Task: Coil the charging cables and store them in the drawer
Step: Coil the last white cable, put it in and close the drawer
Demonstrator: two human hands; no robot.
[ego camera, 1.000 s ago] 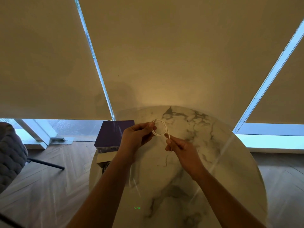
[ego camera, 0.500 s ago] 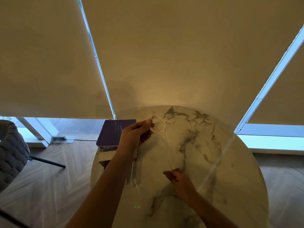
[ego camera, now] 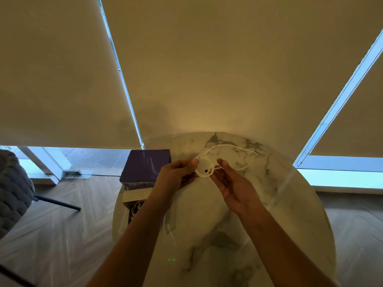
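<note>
Our left hand (ego camera: 176, 175) pinches a small coil of white cable (ego camera: 204, 167) between thumb and fingertips, just above the round marble table (ego camera: 290, 204). Our right hand (ego camera: 232, 183) lies palm-up with fingers relaxed and nearly straight, its fingertips touching the coil's right edge. A loose length of cable arcs away over the table's far side. At the table's left edge sits a purple box (ego camera: 147, 166).
</note>
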